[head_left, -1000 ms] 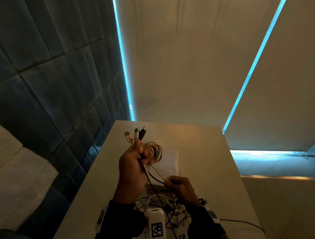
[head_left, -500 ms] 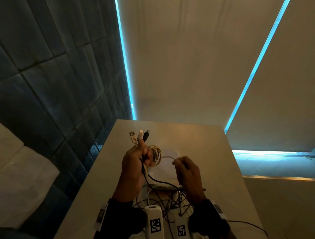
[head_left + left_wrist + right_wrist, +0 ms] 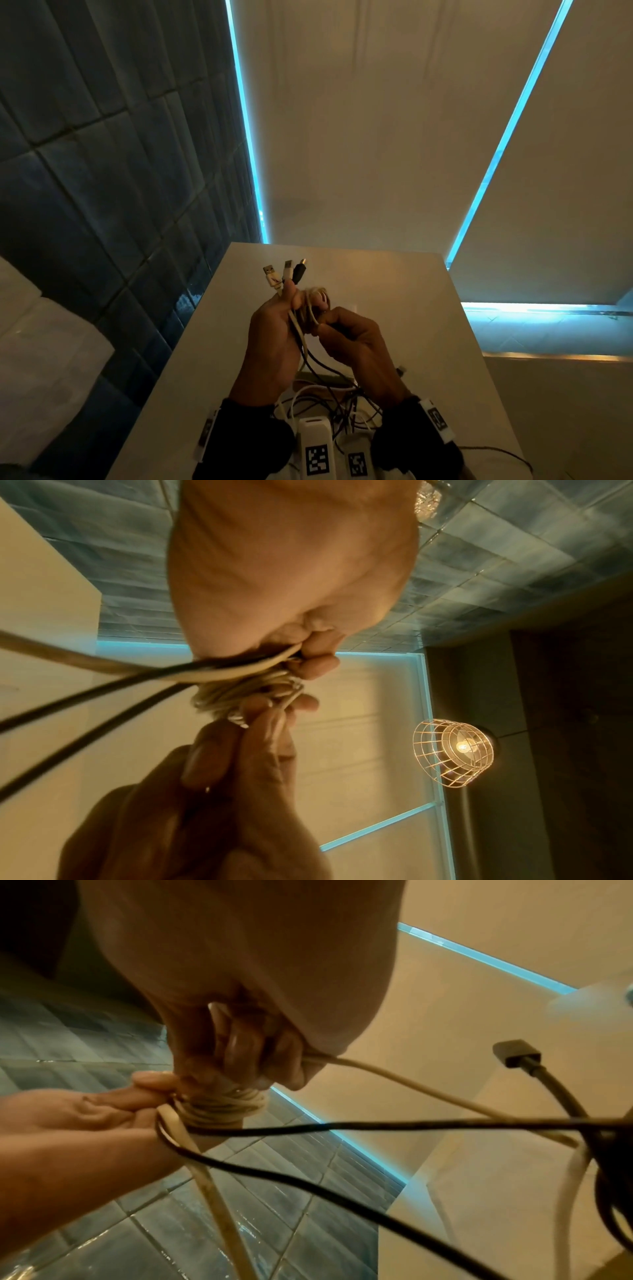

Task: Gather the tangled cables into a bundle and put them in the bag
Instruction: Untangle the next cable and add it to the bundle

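Above the table (image 3: 428, 308), you are mid-bundling. Your left hand (image 3: 274, 339) grips the cables (image 3: 301, 329) below their plugs (image 3: 284, 272); your right hand (image 3: 356, 339) pinches the coil (image 3: 222, 1107). Next, gather the loose strands.

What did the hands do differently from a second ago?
The right hand rose from the tangle on the table to the left hand, and now pinches the coil there. The left hand kept gripping the cables, the plugs poking up.
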`<move>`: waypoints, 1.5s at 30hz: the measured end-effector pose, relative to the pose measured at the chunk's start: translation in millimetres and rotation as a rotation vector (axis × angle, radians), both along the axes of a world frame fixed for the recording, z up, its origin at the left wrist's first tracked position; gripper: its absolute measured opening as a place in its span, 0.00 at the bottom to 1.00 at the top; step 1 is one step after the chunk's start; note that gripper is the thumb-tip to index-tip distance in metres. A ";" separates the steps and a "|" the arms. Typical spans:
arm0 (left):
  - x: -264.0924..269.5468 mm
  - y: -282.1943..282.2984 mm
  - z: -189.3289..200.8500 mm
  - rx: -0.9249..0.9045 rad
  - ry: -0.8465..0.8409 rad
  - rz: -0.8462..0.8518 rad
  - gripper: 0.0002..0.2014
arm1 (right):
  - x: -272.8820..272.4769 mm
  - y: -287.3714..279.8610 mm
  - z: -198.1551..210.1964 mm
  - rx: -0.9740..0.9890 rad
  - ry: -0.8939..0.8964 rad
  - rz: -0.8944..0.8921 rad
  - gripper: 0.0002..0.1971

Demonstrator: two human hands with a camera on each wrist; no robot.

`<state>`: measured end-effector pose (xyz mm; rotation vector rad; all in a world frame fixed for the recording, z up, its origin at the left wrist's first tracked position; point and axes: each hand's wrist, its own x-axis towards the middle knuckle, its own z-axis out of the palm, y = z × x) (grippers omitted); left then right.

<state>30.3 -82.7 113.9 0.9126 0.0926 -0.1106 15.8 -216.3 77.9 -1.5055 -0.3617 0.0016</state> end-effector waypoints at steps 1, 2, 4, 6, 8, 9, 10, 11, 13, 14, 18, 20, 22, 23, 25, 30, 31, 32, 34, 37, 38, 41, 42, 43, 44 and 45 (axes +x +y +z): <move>-0.3 -0.2 0.9 -0.026 -0.015 0.015 0.19 | 0.5 -0.9 -2.4 -0.009 0.015 0.013 0.09; -0.7 -0.7 2.0 -0.038 -0.025 0.028 0.19 | 0.4 -1.5 -4.8 -0.007 0.030 0.027 0.09; -1.6 -2.5 3.4 -0.049 -0.035 0.040 0.19 | 0.2 -2.5 -8.9 -0.002 0.055 0.041 0.10; -2.6 -2.7 3.8 -0.072 -0.045 0.045 0.18 | 2.1 -3.3 -13.1 -0.023 0.065 0.045 0.10; -2.9 -2.2 4.9 -0.112 -0.052 0.034 0.19 | 5.2 -4.7 -21.6 -0.058 0.074 0.051 0.11; -2.6 -1.8 5.6 -0.120 -0.057 0.030 0.20 | 6.7 -5.9 -27.7 -0.070 0.086 0.047 0.11; -2.4 -1.3 6.2 -0.113 -0.065 0.031 0.20 | 7.9 -7.7 -35.4 -0.078 0.103 0.038 0.11; -2.3 -0.6 7.1 -0.099 -0.073 0.037 0.20 | 8.8 -9.4 -43.8 -0.085 0.117 0.027 0.11; -2.6 0.7 9.0 -0.074 -0.081 0.053 0.19 | 9.6 -12.4 -61.0 -0.123 0.143 0.003 0.11; -2.9 0.8 9.5 -0.070 -0.080 0.060 0.19 | 9.7 -14.1 -68.0 -0.141 0.157 -0.011 0.11; -4.2 -1.3 11.2 -0.081 -0.063 0.075 0.19 | 11.2 -18.2 -86.3 -0.158 0.190 -0.041 0.12; -4.3 -2.6 11.6 -0.090 -0.067 0.075 0.19 | 12.0 -19.3 -92.9 -0.154 0.197 -0.055 0.12; -4.8 -2.6 12.6 -0.104 -0.075 0.059 0.19 | 12.5 -20.5 -97.3 -0.146 0.210 -0.065 0.12; -5.0 -2.0 13.1 -0.111 -0.079 0.051 0.18 | 12.7 -21.1 -99.8 -0.145 0.221 -0.070 0.12; -5.2 -0.5 13.9 -0.121 -0.090 0.040 0.18 | 11.7 -22.5 -106.4 -0.141 0.249 -0.075 0.12; -5.8 3.2 14.1 -0.121 -0.099 0.035 0.18 | 9.8 -25.3 -131.4 -0.206 0.260 -0.101 0.14; -5.9 4.6 15.2 -0.123 -0.099 0.038 0.18 | 8.3 -26.2 -134.8 -0.226 0.266 -0.114 0.13; -5.7 6.3 16.4 -0.125 -0.099 0.041 0.18 | 6.5 -27.7 -139.6 -0.240 0.276 -0.135 0.14; -5.5 8.9 19.1 -0.123 -0.093 0.047 0.17 | 2.8 -31.7 -148.6 -0.266 0.291 -0.177 0.23; -4.8 10.9 21.4 -0.102 -0.080 0.074 0.20 | 2.7 -32.3 -145.2 -0.319 0.299 -0.223 0.16; -3.9 10.9 22.1 -0.085 -0.073 0.081 0.21 | 5.8 -31.8 -139.1 -0.340 0.297 -0.265 0.15; -2.0 9.5 22.7 0.015 -0.043 0.083 0.19 | 18.6 -30.9 -106.6 -0.346 0.220 -0.415 0.13; -1.7 9.4 21.2 0.052 -0.034 0.085 0.19 | 22.0 -28.9 -91.4 -0.298 0.182 -0.434 0.12; -2.0 8.6 19.5 0.082 -0.025 0.088 0.19 | 23.6 -25.9 -74.4 -0.238 0.139 -0.437 0.11; -2.3 7.5 17.7 0.104 -0.017 0.092 0.19 | 24.2 -22.9 -57.6 -0.174 0.102 -0.430 0.10; -2.5 6.7 16.1 0.117 -0.009 0.099 0.20 | 22.7 -19.7 -39.5 -0.115 0.062 -0.413 0.09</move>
